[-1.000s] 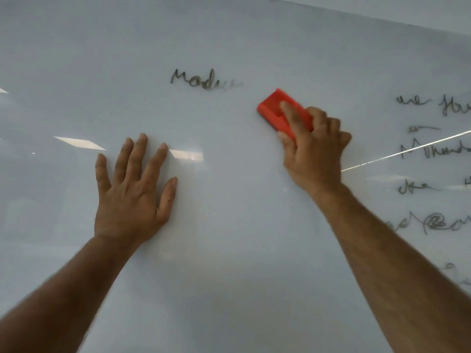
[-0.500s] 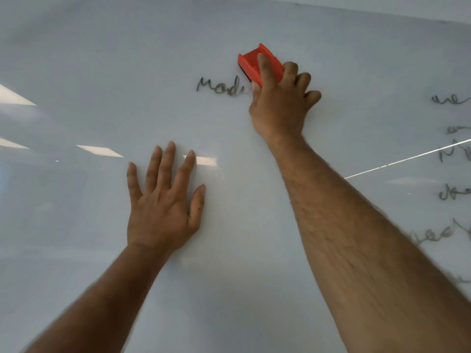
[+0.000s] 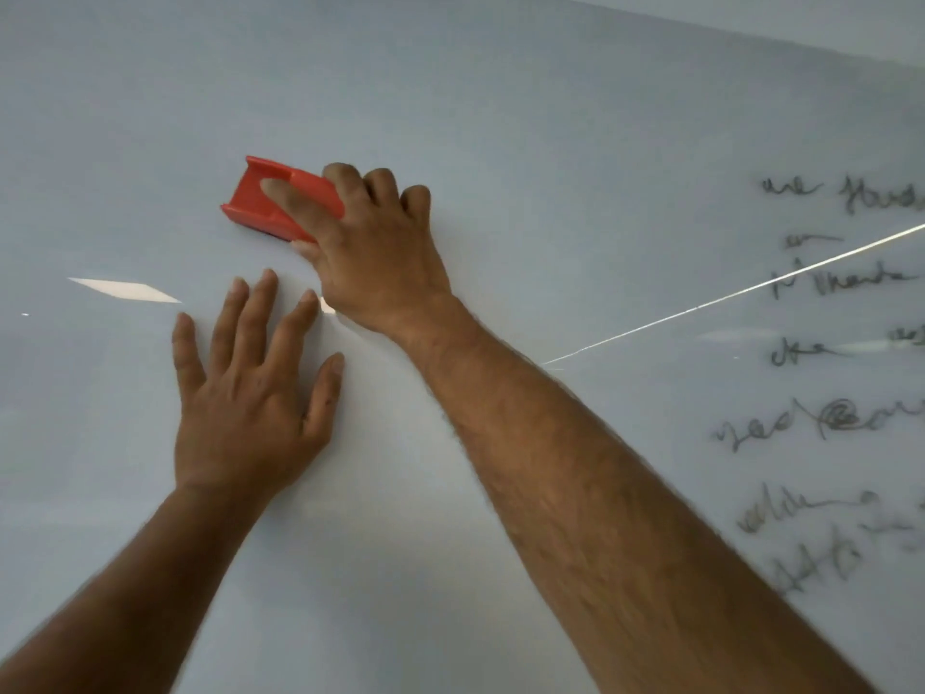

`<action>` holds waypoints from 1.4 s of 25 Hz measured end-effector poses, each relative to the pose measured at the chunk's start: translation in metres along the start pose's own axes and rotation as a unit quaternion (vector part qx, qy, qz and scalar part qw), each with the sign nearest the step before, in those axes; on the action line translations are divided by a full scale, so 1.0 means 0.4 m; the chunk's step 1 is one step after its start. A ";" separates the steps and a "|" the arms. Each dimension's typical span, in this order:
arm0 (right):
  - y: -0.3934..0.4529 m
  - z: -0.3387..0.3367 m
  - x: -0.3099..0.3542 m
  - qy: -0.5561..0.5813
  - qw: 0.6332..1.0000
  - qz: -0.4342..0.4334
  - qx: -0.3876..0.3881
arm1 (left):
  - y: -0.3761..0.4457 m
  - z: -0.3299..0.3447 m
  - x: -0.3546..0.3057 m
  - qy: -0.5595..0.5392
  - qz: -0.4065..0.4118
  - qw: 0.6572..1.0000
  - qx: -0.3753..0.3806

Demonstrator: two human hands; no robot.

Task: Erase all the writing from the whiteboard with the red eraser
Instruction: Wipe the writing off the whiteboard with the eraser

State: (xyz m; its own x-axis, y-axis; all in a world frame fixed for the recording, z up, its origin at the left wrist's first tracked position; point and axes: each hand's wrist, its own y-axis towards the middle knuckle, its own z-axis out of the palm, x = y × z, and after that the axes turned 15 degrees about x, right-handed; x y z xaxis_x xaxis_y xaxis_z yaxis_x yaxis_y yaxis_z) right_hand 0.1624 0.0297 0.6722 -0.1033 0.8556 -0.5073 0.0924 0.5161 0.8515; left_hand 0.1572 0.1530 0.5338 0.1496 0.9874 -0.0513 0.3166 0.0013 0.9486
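The whiteboard (image 3: 550, 142) fills the view. My right hand (image 3: 380, 252) grips the red eraser (image 3: 270, 202) and presses it flat against the board, index finger lying along its top groove. My left hand (image 3: 250, 393) rests flat on the board just below the eraser, fingers spread, holding nothing. Several lines of black handwriting (image 3: 826, 353) run down the board's right side. No writing shows around the eraser.
The board's top edge (image 3: 751, 37) crosses the upper right corner. Bright ceiling-light reflections (image 3: 125, 289) and a thin white reflected line (image 3: 726, 298) lie on the glossy surface.
The right hand swept the eraser leftward over the word at the upper middle, and that word is gone. The left hand stayed flat on the board.
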 end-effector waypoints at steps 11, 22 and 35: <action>-0.302 -0.001 -0.449 0.019 0.987 0.158 -0.004 | -0.014 0.050 -0.344 -0.018 0.076 0.997 -0.016; -0.742 0.033 -1.125 0.042 0.921 0.386 -0.029 | 0.047 0.125 -0.662 0.020 0.082 0.996 0.008; -0.817 0.061 -0.659 0.068 0.971 0.229 -0.034 | 0.056 0.150 -0.648 0.037 0.085 0.996 -0.009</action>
State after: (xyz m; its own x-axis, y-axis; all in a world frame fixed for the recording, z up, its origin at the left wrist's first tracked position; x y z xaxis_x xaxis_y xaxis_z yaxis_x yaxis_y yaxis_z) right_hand 0.1835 -0.3635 0.5245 -0.1966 0.9789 -0.0561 0.0950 0.0760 0.9926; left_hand 0.1817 -0.1125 0.5495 0.1298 0.9827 0.1321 0.2758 -0.1638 0.9472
